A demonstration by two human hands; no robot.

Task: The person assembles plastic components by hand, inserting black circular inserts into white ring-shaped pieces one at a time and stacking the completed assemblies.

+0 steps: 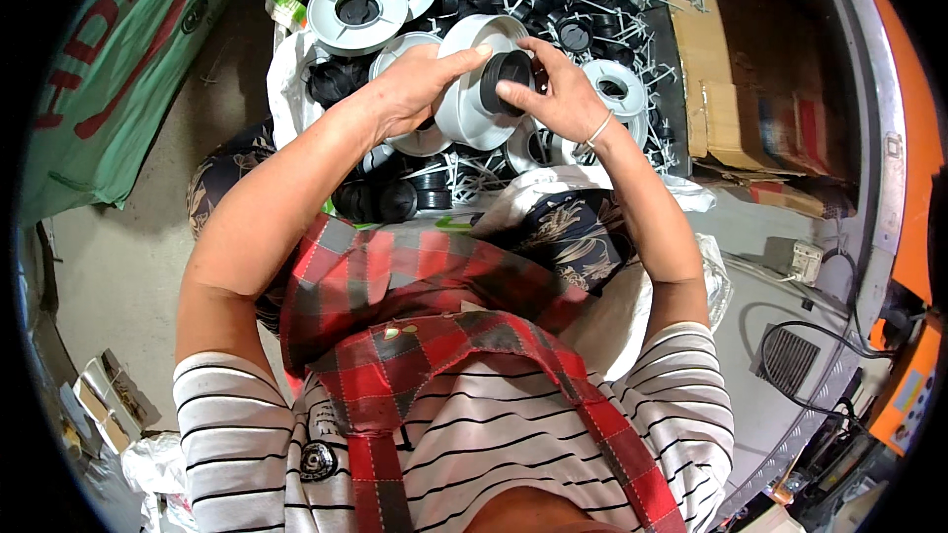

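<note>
My left hand (423,89) grips a pale grey flanged plastic ring (456,118), its thumb pressed on the upper edge. Against the ring's right side is a black round cap (512,74), which my right hand (565,97) pinches between thumb and fingers. Whether the cap is seated in the ring cannot be made out. Beneath both hands lies a heap of black round caps (397,200) and thin white plastic sprues (474,178). A flanged disc (326,18) with a black centre rests at the upper left of the heap, and another disc (620,104) lies beside my right wrist.
A green printed sack (128,69) stands at the left. Right of the heap is an opened cardboard box (726,89). Farther right are an orange machine (904,138), a black cable (780,331) and a white socket block (806,261). White sacking (286,89) edges the heap.
</note>
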